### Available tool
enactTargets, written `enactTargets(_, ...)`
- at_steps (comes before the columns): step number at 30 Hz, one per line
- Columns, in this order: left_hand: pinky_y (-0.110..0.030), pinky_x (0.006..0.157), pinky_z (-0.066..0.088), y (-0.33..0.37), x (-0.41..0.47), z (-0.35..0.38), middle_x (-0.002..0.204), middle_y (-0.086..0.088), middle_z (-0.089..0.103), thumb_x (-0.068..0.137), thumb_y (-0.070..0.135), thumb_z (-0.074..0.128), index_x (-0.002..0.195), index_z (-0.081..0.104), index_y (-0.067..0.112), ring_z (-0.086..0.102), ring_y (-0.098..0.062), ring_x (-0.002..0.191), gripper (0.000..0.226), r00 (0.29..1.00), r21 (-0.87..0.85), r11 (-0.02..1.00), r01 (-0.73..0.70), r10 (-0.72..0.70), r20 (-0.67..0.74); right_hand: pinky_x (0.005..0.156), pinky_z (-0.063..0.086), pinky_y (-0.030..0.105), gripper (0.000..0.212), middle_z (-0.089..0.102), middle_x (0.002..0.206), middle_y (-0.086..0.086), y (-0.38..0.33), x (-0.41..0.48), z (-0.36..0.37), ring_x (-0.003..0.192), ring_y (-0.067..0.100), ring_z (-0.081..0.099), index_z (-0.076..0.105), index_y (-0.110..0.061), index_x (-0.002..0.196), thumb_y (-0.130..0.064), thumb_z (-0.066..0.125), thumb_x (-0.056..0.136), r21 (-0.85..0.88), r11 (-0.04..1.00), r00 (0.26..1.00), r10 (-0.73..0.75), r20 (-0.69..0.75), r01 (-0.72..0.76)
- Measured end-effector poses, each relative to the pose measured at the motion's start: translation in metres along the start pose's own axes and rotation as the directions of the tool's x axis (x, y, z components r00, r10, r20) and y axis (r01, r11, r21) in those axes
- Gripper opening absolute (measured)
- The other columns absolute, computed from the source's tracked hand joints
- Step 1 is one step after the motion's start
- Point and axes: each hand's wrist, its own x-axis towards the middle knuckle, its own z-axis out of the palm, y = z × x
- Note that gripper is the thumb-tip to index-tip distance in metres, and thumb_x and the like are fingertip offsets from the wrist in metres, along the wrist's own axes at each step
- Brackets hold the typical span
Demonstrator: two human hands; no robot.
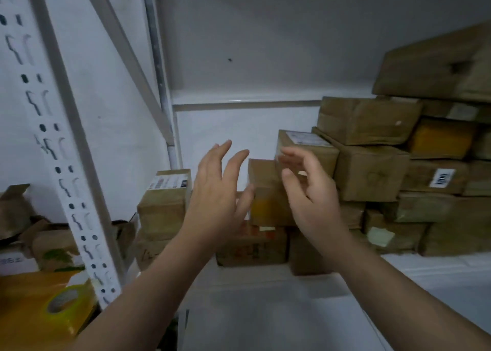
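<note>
the small brown box [265,186] is not yet gripped; it sits at the left edge of the parcel stack [372,172], flanked by the left hand [212,199] and right hand [313,199], both spread open and empty; grasping and lifting are judged still to be done

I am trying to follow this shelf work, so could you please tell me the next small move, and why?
Probably close both hands on the sides of the small box. The left hand and right hand flank it, fingers spread, holding nothing, and it rests on top of another box, within reach.
</note>
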Motion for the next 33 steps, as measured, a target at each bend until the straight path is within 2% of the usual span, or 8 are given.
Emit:
enactTargets(5, -0.038, 0.116, 0.018, 0.048, 0.031, 0.04, 0.158, -0.001, 0.011, 0.087, 0.049, 0.06, 0.149, 0.023, 0.029, 0.011, -0.021, 0.144, 0.075, 0.987, -0.048, 0.996, -0.076, 0.082, 0.141, 0.091, 0.04, 0.023, 0.024, 0.056, 0.106, -0.021, 0.014, 0.012, -0.07, 0.106, 0.001, 0.049, 0.061, -0.024, 0.109, -0.014, 0.048, 0.091, -0.354, 0.925, 0.983, -0.17, -0.073, 0.133)
enactTargets(7, -0.042, 0.117, 0.021, 0.06, 0.046, 0.059, 0.159, -0.004, 0.007, 0.085, 0.055, 0.059, 0.151, 0.016, 0.031, 0.012, -0.026, 0.144, 0.082, 0.981, -0.012, 0.998, -0.066, 0.067, 0.182, 0.094, 0.038, 0.034, 0.028, 0.061, 0.108, -0.011, 0.021, 0.017, -0.09, 0.108, 0.009, 0.05, 0.066, -0.019, 0.104, -0.014, 0.044, 0.088, -0.492, 0.86, 0.976, -0.201, -0.086, 0.134)
enactTargets(11, -0.04, 0.114, 0.026, 0.068, 0.075, 0.087, 0.16, -0.002, -0.002, 0.084, 0.057, 0.059, 0.151, 0.004, 0.039, 0.014, -0.028, 0.145, 0.089, 0.96, 0.068, 0.997, -0.028, 0.008, 0.28, 0.11, 0.023, 0.038, 0.031, 0.053, 0.133, -0.003, 0.035, 0.028, -0.115, 0.129, 0.017, 0.039, 0.061, -0.023, 0.121, -0.018, 0.047, 0.094, -0.646, 0.763, 1.0, -0.02, 0.003, 0.017)
enactTargets(14, -0.04, 0.104, 0.042, 0.065, 0.086, 0.093, 0.159, -0.001, 0.008, 0.085, 0.047, 0.065, 0.149, 0.016, 0.036, 0.035, -0.029, 0.136, 0.081, 0.938, 0.079, 0.997, 0.015, -0.042, 0.345, 0.115, 0.013, 0.034, 0.038, 0.044, 0.142, -0.006, 0.046, 0.03, -0.125, 0.135, 0.014, 0.028, 0.051, -0.027, 0.133, -0.022, 0.051, 0.095, -0.688, 0.726, 0.996, 0.05, 0.076, 0.016)
enactTargets(17, -0.038, 0.095, 0.047, 0.064, 0.084, 0.092, 0.154, -0.001, 0.02, 0.086, 0.041, 0.066, 0.145, 0.029, 0.028, 0.047, -0.026, 0.125, 0.071, 0.951, 0.068, 0.997, 0.034, -0.053, 0.303, 0.117, 0.009, 0.034, 0.041, 0.044, 0.142, -0.005, 0.052, 0.029, -0.128, 0.136, 0.015, 0.029, 0.049, -0.028, 0.135, -0.023, 0.053, 0.095, -0.688, 0.724, 0.994, 0.024, 0.105, 0.055)
enactTargets(26, -0.041, 0.095, 0.048, 0.064, 0.048, 0.094, 0.146, -0.007, 0.033, 0.087, 0.028, 0.067, 0.136, 0.044, 0.016, 0.045, -0.027, 0.127, 0.055, 0.997, -0.087, 0.993, 0.074, -0.076, -0.024, 0.116, 0.006, 0.033, 0.048, 0.053, 0.138, 0.001, 0.049, 0.026, -0.11, 0.134, 0.014, 0.034, 0.053, -0.018, 0.135, -0.035, 0.044, 0.09, -0.623, 0.766, 0.987, -0.139, 0.078, 0.157)
enactTargets(30, -0.035, 0.104, 0.043, 0.062, 0.026, 0.094, 0.148, -0.001, 0.026, 0.088, 0.021, 0.066, 0.132, 0.046, 0.015, 0.034, -0.015, 0.135, 0.049, 0.982, -0.281, 0.954, 0.109, -0.146, -0.116, 0.118, -0.014, 0.037, 0.067, 0.043, 0.149, -0.004, 0.032, 0.031, -0.094, 0.146, 0.013, 0.018, 0.031, -0.019, 0.149, -0.053, 0.019, 0.092, -0.671, 0.723, 0.983, -0.068, 0.169, 0.165)
enactTargets(33, -0.033, 0.107, 0.039, 0.065, 0.015, 0.093, 0.151, 0.01, 0.015, 0.09, 0.026, 0.061, 0.131, 0.046, 0.026, 0.028, -0.015, 0.141, 0.043, 0.985, -0.413, 0.905, 0.103, -0.15, -0.081, 0.114, -0.024, 0.039, 0.074, 0.05, 0.143, -0.005, 0.032, 0.033, -0.083, 0.146, 0.014, 0.018, 0.038, -0.019, 0.146, -0.058, 0.008, 0.091, -0.688, 0.701, 0.98, -0.078, 0.185, 0.186)
